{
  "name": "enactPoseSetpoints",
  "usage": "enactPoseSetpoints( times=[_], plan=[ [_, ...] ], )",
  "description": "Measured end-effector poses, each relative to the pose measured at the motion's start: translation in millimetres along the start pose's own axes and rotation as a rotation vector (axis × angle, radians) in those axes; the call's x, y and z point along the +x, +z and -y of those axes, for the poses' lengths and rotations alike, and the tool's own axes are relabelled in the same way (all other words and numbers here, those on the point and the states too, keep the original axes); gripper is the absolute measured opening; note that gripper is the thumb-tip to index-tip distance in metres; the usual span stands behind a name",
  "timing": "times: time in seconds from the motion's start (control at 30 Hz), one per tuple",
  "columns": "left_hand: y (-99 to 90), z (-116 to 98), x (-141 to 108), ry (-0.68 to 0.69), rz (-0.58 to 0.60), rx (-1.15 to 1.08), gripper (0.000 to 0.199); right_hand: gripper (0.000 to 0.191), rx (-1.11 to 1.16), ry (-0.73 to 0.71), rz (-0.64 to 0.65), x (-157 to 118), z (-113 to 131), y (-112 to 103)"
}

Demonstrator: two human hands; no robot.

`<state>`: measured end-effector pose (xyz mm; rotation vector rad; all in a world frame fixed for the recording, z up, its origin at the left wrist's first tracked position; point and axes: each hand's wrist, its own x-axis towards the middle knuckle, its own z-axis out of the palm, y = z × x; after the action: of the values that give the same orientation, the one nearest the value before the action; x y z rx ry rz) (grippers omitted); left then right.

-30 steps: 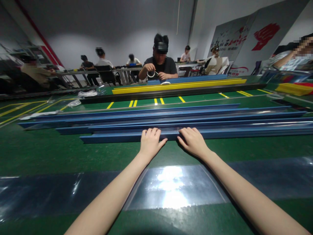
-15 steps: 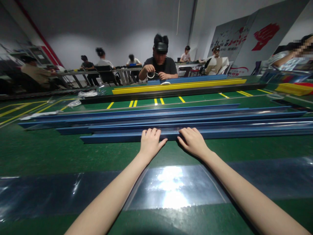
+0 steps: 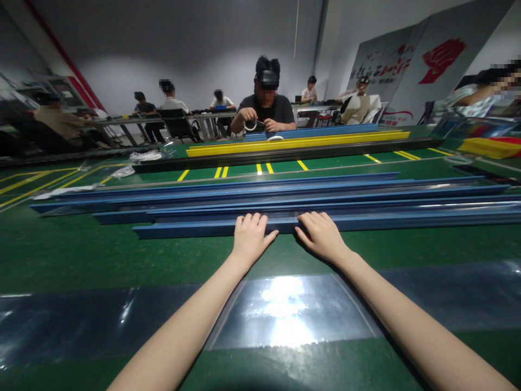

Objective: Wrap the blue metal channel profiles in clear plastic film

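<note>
Both hands rest on the nearest blue channel strip [image 3: 195, 229], which lies across the green table [image 3: 122, 260]. My left hand [image 3: 250, 234] has its fingers hooked over the strip's near wall, thumb out to the right. A short way to the right, my right hand [image 3: 319, 232] holds the same strip, its fingers over the top and its thumb on the near side. More long blue strips [image 3: 134, 203] lie just beyond. Under my forearms a clear plastic sheet [image 3: 317, 309] lies flat and reflects the light.
Beyond the blue strips are a black strip [image 3: 228, 158], a yellow strip [image 3: 305, 142] and crumpled plastic [image 3: 145, 156]. A person [image 3: 266, 106] across the table holds a white ring-shaped roll [image 3: 250, 125]. A yellow tray [image 3: 484, 148] stands at the right.
</note>
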<state>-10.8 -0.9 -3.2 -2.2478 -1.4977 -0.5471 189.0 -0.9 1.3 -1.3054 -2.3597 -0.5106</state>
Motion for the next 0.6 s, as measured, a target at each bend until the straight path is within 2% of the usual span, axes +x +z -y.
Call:
enactPoseSetpoints(
  times=[0.6],
  plan=[
    [1.3, 0.6, 0.2, 0.005, -0.014, -0.014, 0.036, 0.022, 0.028, 0.016, 0.028, -0.2, -1.6, 2.7]
  ],
)
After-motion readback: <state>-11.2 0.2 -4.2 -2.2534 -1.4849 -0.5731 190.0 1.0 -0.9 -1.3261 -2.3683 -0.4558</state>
